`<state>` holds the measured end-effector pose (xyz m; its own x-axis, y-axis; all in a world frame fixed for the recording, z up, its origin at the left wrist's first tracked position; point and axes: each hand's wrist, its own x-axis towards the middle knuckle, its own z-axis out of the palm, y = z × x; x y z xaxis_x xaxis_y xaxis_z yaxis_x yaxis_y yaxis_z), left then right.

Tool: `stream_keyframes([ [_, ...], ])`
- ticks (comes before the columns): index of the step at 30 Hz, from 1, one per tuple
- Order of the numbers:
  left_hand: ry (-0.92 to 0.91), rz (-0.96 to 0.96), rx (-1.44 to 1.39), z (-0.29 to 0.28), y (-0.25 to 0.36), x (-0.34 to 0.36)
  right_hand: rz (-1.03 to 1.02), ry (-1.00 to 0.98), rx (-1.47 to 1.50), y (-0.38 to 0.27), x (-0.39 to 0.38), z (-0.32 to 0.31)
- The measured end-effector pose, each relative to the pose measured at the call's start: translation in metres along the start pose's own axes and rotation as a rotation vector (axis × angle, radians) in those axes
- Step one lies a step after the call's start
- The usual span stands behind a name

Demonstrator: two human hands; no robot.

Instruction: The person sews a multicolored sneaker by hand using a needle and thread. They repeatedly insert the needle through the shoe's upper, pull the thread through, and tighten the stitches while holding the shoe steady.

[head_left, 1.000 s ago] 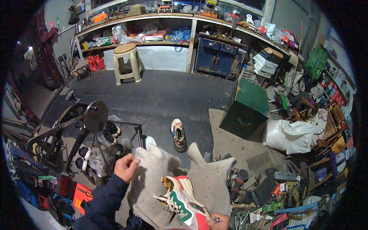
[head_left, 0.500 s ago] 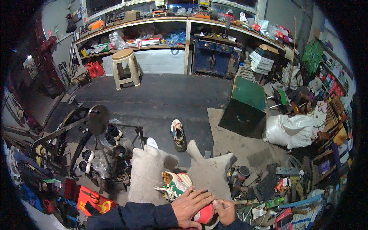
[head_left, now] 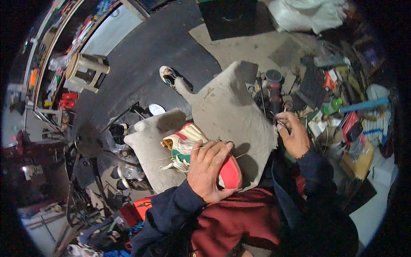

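Note:
On the pale cloth (head_left: 233, 103) over my lap lies a shoe (head_left: 230, 173) in red, white and green, its white laces loose. My left hand (head_left: 207, 171) is closed over the shoe's upper, fingers across it and thumb toward the red end. To the right, apart from the shoe, my right hand (head_left: 295, 136) makes a pinch. Something small and thin sits at its fingertips; I cannot make out its kind. A thin pale thread (head_left: 150, 162) stretches left from the shoe, and a short length shows on the right side of my left hand.
A matching-looking shoe (head_left: 168, 76) rests on the dark floor ahead. At left stands a black metal machine (head_left: 89, 143); beyond it is a beige stool (head_left: 87, 70). Tools and scraps, with a green bottle (head_left: 332, 106), crowd the right. A dark box (head_left: 229, 19) stands far ahead.
The head view has turned and dropped closer to my lap. My right hand has left the shoe and moved out to the right, still pinched. The left hand stays on the shoe.

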<state>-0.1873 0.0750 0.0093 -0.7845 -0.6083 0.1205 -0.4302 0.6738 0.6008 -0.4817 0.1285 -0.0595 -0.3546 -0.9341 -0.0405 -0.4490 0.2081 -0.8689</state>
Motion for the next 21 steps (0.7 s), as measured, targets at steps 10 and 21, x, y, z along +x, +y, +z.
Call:
stream_keyframes([
  [10, 0.030, 0.011, 0.009, 0.013, -0.006, 0.001, 0.017, -0.547, 0.495, -0.069, -0.079, 0.009],
  [21, 0.017, 0.001, -0.001, 0.016, -0.006, 0.003, 0.021, -0.664, 0.502, -0.062, -0.071, -0.002],
])
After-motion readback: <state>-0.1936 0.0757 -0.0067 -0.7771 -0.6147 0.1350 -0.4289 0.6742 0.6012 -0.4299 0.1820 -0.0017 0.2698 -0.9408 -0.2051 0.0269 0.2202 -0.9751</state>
